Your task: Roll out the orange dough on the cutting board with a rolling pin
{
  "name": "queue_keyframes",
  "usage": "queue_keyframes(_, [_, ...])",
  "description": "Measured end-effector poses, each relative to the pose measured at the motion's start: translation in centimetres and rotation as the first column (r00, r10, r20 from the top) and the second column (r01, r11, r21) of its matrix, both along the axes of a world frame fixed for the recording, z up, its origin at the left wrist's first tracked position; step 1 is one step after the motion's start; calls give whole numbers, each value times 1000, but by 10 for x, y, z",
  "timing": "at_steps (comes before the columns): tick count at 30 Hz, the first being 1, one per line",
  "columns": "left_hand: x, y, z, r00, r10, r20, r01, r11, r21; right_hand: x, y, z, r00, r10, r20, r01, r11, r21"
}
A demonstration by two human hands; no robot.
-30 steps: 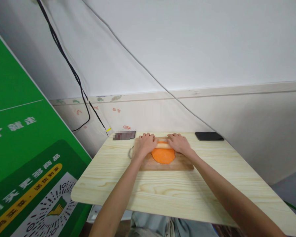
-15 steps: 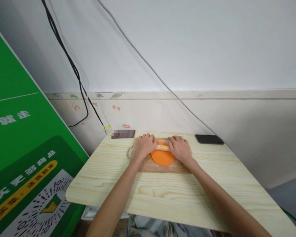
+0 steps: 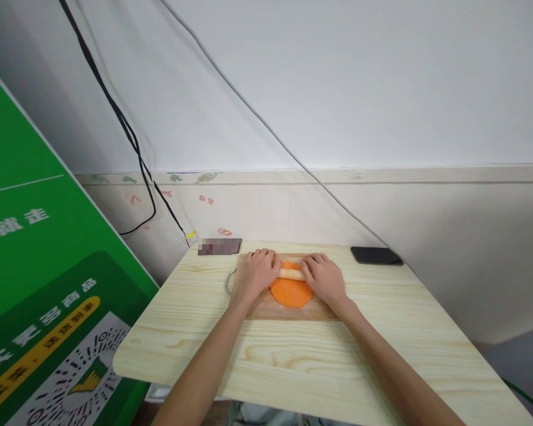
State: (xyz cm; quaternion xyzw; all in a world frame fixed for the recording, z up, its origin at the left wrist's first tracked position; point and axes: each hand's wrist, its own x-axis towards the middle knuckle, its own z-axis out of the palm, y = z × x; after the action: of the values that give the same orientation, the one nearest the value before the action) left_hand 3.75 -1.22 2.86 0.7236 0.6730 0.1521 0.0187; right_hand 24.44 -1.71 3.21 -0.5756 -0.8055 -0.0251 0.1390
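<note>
Two bare hands are working at a pale, wood-grained table [image 3: 266, 358] with rounded near corners. The left hand [image 3: 261, 270] is holding one end of a slim, pale wooden rolling pin [image 3: 292, 274], its fingers bending close together over the wood. The right hand [image 3: 324, 277] is holding the other end in the same manner, its fingers narrowly spaced and curling forward; the undersides of both hands are remaining hidden, so the tightness of the grip cannot be told. Between the hands, the bare middle of the rolling pin is lying crosswise over a flat, rounded, bright orange sheet of dough-like material [image 3: 292, 294]. A narrow strip of orange is showing beyond the pin, and a broader rounded part is spreading on the near side. The sheet is resting on a rectangular light-brown wooden board [image 3: 288, 313], from whose left side a curved metal handle [image 3: 230, 281] is projecting. Near the table's far edge, a black, flat smartphone [image 3: 376, 255] is lying to the right, and a dark, flat, partly pixelated rectangular object [image 3: 226, 246] to the left. A green panel with white lettering [image 3: 66, 236] is standing at far left.
</note>
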Motion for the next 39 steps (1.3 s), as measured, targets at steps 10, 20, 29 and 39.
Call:
queue_keyframes(10, [0, -1, 2, 1000, 1, 21, -2, 1000, 8, 3, -1, -1, 999, 31, -23, -30, 999, 15])
queue_keyframes(20, [1, -9, 8, 998, 2, -61, -2, 1000, 11, 0, -1, -1, 1000, 4, 25, -4, 1000, -2])
queue_keyframes(29, [-1, -4, 4, 999, -7, -36, 7, 1000, 0, 0, 3, -6, 999, 13, 35, -14, 1000, 28])
queue_keyframes(39, [-1, -5, 1, 996, -8, -84, 11, 999, 36, -1, -1, -1, 998, 6, 62, -8, 1000, 19])
